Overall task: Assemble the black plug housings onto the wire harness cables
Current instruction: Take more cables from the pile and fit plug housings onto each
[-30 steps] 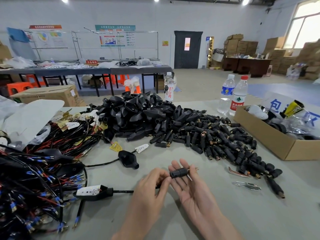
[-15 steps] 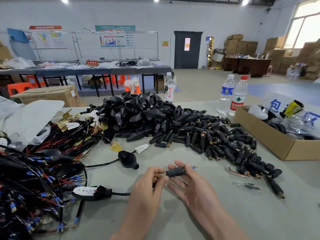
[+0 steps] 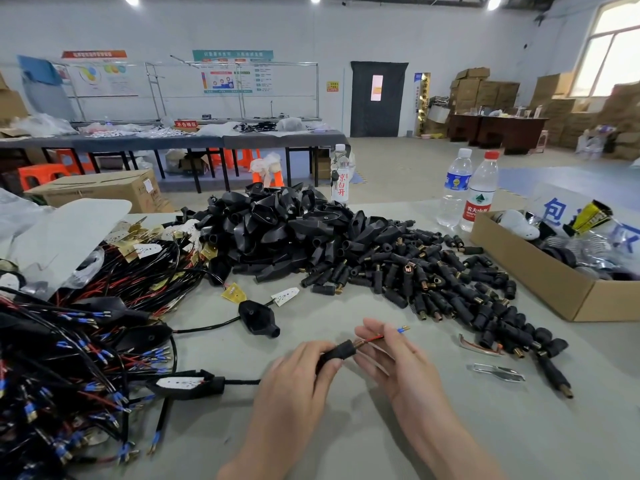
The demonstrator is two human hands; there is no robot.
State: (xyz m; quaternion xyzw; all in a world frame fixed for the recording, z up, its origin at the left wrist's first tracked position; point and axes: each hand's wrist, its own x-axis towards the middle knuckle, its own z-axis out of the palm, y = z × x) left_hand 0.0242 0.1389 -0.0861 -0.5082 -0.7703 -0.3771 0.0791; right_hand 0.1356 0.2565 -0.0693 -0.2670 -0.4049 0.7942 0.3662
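My left hand (image 3: 298, 379) grips a small black cylindrical plug housing (image 3: 337, 353) just above the table, near the front edge. A red wire (image 3: 372, 339) comes out of the housing's brass right end and ends in a blue-sleeved terminal (image 3: 403, 329). My right hand (image 3: 398, 362) lies palm up to the right and pinches that red wire between its fingers. A black cable (image 3: 242, 381) runs left from my left hand to a flat black housing with a white board (image 3: 187, 384).
A tangled pile of wire harnesses (image 3: 69, 341) fills the left. Behind lie heaps of large black housings (image 3: 294, 233) and small black plugs (image 3: 450, 289). A cardboard box (image 3: 540, 275) and two water bottles (image 3: 467, 192) stand right. Metal clips (image 3: 498, 373) lie nearby.
The housing has slid left along the cable, off my right fingers and into my left hand. The red wire with its blue terminal now sticks out farther on the right.
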